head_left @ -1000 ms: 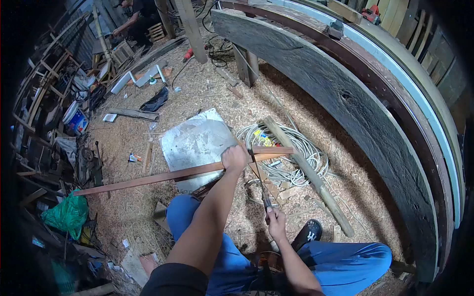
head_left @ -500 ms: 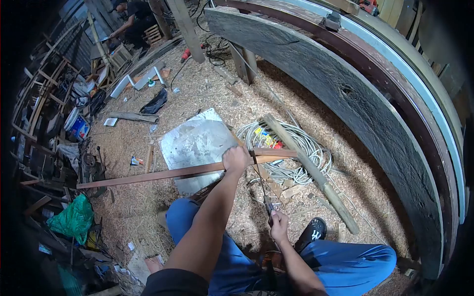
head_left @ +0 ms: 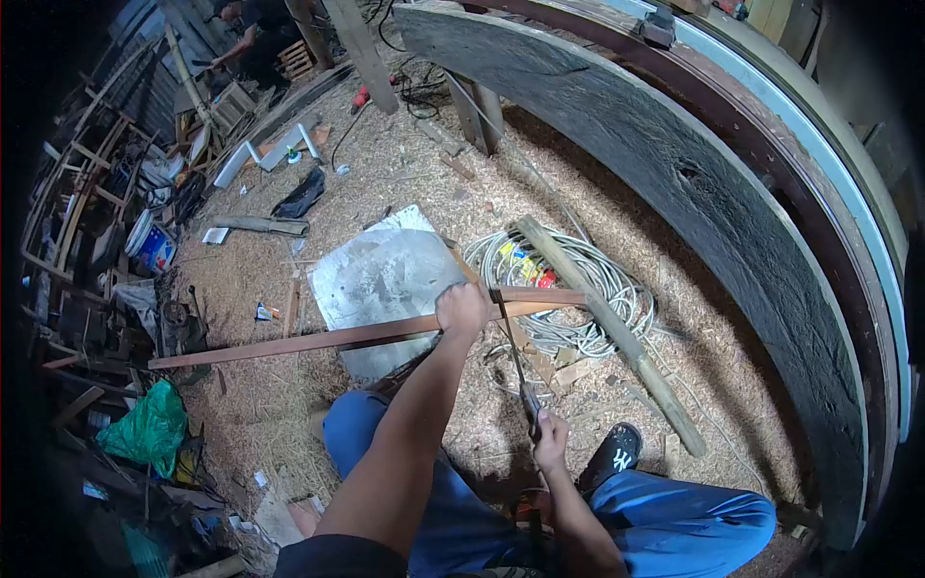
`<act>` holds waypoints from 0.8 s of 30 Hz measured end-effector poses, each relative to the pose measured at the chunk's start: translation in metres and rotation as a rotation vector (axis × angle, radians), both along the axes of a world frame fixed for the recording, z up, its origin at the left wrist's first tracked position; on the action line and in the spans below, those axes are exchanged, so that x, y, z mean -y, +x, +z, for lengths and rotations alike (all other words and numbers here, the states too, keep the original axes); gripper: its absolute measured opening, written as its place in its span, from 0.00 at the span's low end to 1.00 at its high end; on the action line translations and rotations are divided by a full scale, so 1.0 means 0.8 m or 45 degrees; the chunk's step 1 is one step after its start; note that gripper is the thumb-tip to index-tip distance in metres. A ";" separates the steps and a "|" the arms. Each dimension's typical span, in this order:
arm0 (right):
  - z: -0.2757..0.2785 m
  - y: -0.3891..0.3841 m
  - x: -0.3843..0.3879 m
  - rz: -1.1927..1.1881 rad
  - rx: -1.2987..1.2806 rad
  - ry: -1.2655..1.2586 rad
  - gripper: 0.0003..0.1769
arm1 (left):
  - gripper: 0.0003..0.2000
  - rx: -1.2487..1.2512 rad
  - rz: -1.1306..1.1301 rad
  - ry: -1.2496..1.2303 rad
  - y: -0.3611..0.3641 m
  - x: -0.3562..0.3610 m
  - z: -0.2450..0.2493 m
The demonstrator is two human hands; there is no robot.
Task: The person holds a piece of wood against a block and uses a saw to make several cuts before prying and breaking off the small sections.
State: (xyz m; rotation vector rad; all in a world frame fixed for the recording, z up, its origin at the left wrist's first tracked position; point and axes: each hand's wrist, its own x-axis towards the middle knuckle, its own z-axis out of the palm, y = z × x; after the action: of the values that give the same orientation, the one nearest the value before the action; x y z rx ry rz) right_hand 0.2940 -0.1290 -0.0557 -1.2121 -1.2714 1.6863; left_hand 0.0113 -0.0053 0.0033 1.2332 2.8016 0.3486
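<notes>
My left hand [head_left: 463,308] is closed round a long reddish wood strip [head_left: 279,346] that runs from the far left to the middle. A handsaw [head_left: 513,347] has its blade across the strip, just right of that hand. Its handle is in my right hand [head_left: 550,441], nearer to my knees. Beneath the strip lies a pale, stained metal sheet [head_left: 378,279]. The strip's right end [head_left: 559,297] reaches a round wooden pole [head_left: 617,332].
A coil of grey cable [head_left: 641,299] lies under the pole. A large dark slab [head_left: 674,154] curves along the right. Scrap wood and a green bag [head_left: 149,429] crowd the left. Another person [head_left: 260,43] crouches at the upper left.
My right hand and the saw have shifted slightly down and to the right. My left hand stays on the strip. The view has tilted a little.
</notes>
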 end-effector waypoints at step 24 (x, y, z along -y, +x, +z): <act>-0.009 0.004 0.025 0.034 -0.019 -0.008 0.32 | 0.19 -0.011 0.008 0.045 -0.003 -0.002 -0.006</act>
State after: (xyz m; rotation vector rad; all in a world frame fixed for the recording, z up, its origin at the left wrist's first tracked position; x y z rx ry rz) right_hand 0.2975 -0.1486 -0.0632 -1.1889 -1.2792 1.7163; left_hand 0.0087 -0.0035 -0.0019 1.2362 2.8188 0.3961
